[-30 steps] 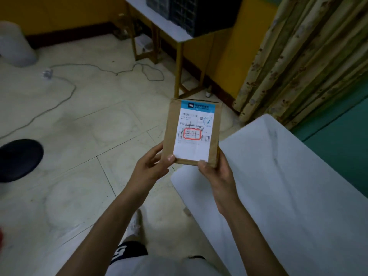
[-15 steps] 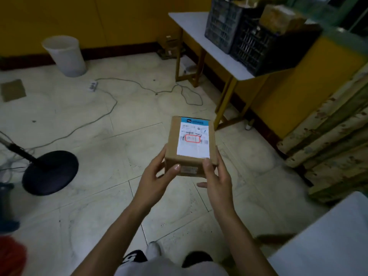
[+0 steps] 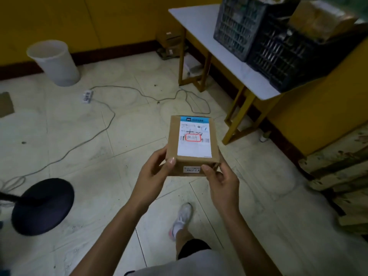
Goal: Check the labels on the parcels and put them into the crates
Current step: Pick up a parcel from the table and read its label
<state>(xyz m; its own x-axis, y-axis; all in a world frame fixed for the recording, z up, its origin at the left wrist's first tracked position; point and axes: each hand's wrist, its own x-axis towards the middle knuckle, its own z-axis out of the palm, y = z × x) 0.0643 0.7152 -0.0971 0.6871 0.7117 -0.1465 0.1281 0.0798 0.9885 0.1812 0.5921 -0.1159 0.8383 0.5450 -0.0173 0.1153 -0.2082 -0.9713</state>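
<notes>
So that its white label [image 3: 194,149] is facing up for checking, left hand [image 3: 152,173] and right hand [image 3: 224,183] are pinching the brown cardboard parcel [image 3: 172,139].

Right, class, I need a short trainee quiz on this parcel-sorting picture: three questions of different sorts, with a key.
1. True or false: the left hand and the right hand both hold the parcel.
2. Where do the two crates stand? A: on the floor. B: on the white table. C: on a chair.
3. Fill in: the box marked on the parcel's label is outlined in ____.

Key: 1 true; 2 B; 3 red.
</notes>
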